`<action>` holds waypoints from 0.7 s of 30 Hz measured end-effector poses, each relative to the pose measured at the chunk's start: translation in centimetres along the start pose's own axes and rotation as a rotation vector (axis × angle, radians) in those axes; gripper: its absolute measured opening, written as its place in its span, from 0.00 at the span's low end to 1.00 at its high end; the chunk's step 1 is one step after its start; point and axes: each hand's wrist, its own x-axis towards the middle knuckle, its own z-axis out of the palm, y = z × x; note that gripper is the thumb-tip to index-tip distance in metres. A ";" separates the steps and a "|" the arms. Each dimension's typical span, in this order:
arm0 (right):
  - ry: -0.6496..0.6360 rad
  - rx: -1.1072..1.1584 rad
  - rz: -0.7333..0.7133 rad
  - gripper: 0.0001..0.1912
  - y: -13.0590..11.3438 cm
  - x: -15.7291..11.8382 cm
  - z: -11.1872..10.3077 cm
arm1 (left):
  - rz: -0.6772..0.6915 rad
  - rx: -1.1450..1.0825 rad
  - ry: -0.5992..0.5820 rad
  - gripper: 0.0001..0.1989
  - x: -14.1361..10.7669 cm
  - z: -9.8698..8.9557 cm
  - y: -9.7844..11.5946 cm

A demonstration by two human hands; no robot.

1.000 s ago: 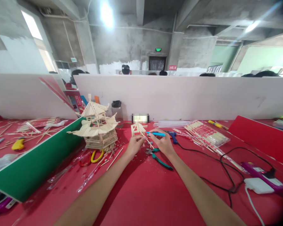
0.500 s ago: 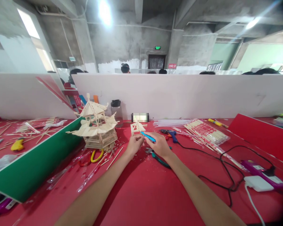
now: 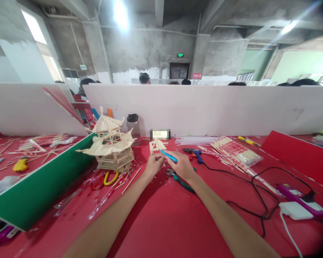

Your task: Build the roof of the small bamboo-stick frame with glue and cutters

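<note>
My right hand (image 3: 179,164) is closed round a light blue pen-like tool (image 3: 169,156), which points up and to the left. Close beside it, my left hand (image 3: 154,166) has its fingers pinched together; whatever is between them is too small to make out. Just beyond both hands stands a small wooden-stick frame (image 3: 157,145) with a sloped top. Green-handled pliers (image 3: 183,183) lie under and beside my right wrist. To the left rises a tiered pagoda model (image 3: 111,145) of pale sticks.
Yellow-handled scissors (image 3: 111,178) and loose sticks lie left of my hands. A glue gun (image 3: 197,154) with a black cable, packed sticks (image 3: 235,150) and a purple power strip (image 3: 298,199) are on the right. A green board (image 3: 48,179) stands left; a white partition (image 3: 199,109) crosses behind.
</note>
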 end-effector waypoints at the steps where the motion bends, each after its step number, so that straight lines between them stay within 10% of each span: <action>1: 0.006 0.000 0.002 0.16 0.0 0.0 0.0 | -0.003 -0.004 0.004 0.17 0.0 0.0 0.1; 21: -0.004 0.023 0.007 0.17 0.0 0.1 -0.1 | -0.007 -0.012 0.007 0.18 -0.3 0.0 0.6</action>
